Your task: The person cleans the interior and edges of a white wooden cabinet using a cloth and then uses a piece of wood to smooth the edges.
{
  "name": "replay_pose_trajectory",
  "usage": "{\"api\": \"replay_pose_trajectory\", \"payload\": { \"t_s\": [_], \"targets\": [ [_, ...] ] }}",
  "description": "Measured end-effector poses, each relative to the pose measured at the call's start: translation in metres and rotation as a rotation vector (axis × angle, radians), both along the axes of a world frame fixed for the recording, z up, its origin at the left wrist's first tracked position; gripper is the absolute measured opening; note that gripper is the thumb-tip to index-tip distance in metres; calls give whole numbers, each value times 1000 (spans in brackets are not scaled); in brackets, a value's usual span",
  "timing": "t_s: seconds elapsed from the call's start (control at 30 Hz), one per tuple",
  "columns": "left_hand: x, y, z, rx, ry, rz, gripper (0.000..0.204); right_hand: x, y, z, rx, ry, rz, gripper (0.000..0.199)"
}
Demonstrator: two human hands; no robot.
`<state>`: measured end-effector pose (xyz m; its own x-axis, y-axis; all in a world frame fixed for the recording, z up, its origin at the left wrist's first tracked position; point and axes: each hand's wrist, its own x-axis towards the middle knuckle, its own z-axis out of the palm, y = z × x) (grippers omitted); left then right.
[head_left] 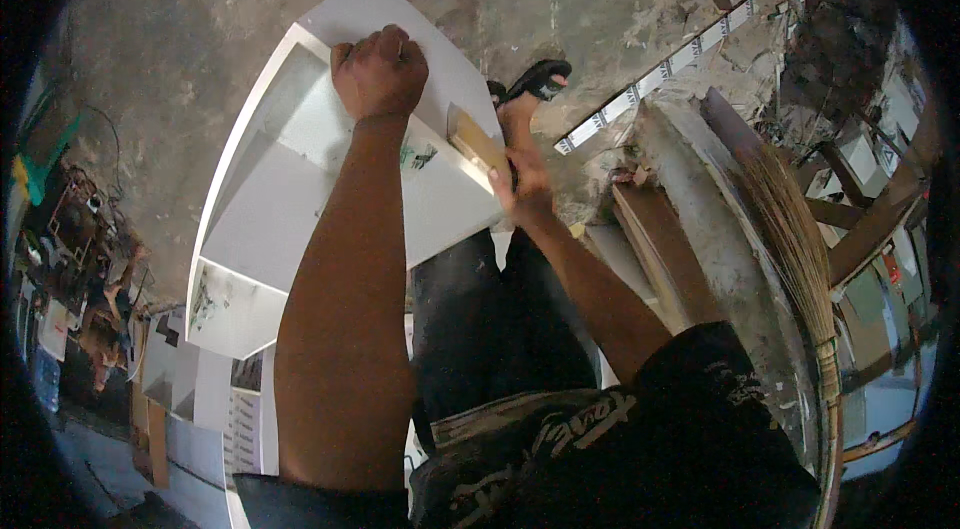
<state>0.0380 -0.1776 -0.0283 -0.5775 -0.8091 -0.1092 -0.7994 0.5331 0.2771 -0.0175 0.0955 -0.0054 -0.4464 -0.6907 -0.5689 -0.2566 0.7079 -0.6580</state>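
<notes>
A white box-like cabinet (pixel 270 204) with open compartments lies tilted before me, its edges pale and its inside partly smudged. My left hand (pixel 382 74) is closed in a fist over the cabinet's upper edge; whatever the fingers hold, if anything, is hidden. My right hand (pixel 525 191) grips a flat, tan wooden block (pixel 476 143) by its near end. The block lies against the cabinet's right-hand edge, close to the corner. Part of the cabinet is hidden behind my left forearm.
A sandalled foot (pixel 540 79) stands beyond the cabinet on the concrete floor. A long white printed strip (pixel 655 77) lies to the right. Nearer are wooden boards (pixel 665 249) and a stick broom (pixel 790 219). Scattered clutter (pixel 85 299) fills the left side.
</notes>
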Motion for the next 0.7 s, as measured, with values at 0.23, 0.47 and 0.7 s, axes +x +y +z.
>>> {"api": "replay_pose_trajectory", "payload": {
  "t_s": [0.23,0.47,0.7],
  "targets": [
    [0,5,1,-9,124,21,3,-3,16,7,-105,116,83,49],
    [5,2,-2,-51,34,-8,2,-16,9,10,-70,-32,97,44],
    [-1,-2,2,-43,9,-19,4,-12,-20,16,-144,53,30,40]
  ]
}}
